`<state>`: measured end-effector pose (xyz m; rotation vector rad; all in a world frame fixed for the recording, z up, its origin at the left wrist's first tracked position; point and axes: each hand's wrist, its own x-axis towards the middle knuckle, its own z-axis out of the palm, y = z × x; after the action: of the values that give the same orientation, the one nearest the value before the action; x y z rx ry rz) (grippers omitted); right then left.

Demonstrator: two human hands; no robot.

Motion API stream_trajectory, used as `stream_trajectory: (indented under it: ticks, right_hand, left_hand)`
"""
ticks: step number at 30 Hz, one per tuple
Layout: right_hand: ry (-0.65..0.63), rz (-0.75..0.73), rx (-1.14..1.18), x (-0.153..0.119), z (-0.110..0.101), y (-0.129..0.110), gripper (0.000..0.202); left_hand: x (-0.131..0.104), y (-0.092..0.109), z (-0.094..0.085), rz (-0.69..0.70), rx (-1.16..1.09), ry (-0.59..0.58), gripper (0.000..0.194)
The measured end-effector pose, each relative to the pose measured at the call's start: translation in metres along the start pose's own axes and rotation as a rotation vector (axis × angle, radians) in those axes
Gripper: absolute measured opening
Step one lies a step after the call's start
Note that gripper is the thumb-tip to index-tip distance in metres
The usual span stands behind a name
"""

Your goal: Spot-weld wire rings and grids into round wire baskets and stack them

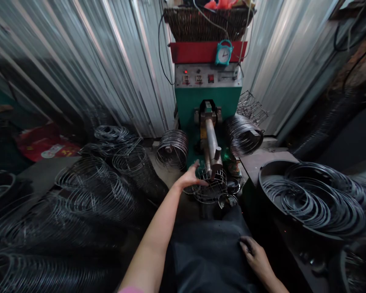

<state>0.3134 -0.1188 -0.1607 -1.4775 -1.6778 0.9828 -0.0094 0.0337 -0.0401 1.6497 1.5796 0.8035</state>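
Note:
A round wire basket [209, 194] sits under the electrode arm [212, 140] of a green spot-welding machine [187, 99]. My left hand [191, 177] is at the basket's left rim, thumb and fingers spread apart, touching or nearly touching its wires. The metal arm's tip reaches down at the basket. Lower right, my right hand [252, 251] rests by the edge of the dark apron [207, 252] over my lap, its fingers curled close together; whether anything small is between them cannot be made out.
Bundles of wire rings hang left [172, 149] and right [244, 135] of the machine. Stacks of wire rings [100, 191] fill the left side. A round tub [264, 173] of rings stands on the right. A teal clock [223, 53] hangs above the control panel.

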Motion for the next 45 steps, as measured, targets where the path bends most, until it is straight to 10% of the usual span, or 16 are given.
stream_trajectory:
  ticks: [6, 11, 22, 28, 38, 45]
  right_hand:
    - [-0.076, -0.085, -0.057, 0.000, 0.001, 0.017, 0.016]
    - [-0.138, -0.108, -0.087, 0.013, 0.001, -0.001, 0.026]
    - [-0.370, -0.178, -0.245, 0.075, -0.003, -0.159, 0.019]
    - [-0.193, -0.287, -0.270, 0.079, 0.019, -0.159, 0.009]
    - [-0.485, -0.523, -0.226, 0.073, 0.000, -0.156, 0.022]
    - [-0.463, -0.579, -0.270, 0.079, 0.007, -0.148, 0.020]
  left_hand:
    - [-0.024, -0.065, 0.036, -0.047, -0.512, 0.093, 0.112]
    - [-0.027, -0.069, 0.059, 0.002, -0.837, 0.318, 0.097]
    - [-0.114, 0.004, 0.042, 0.130, 0.210, 0.216, 0.098]
    - [-0.121, 0.040, 0.044, 0.194, 0.432, 0.168, 0.096]
    - [-0.122, 0.036, 0.037, 0.190, 0.338, 0.155, 0.095]
    - [-0.115, 0.031, 0.037, 0.164, 0.358, 0.123, 0.098]
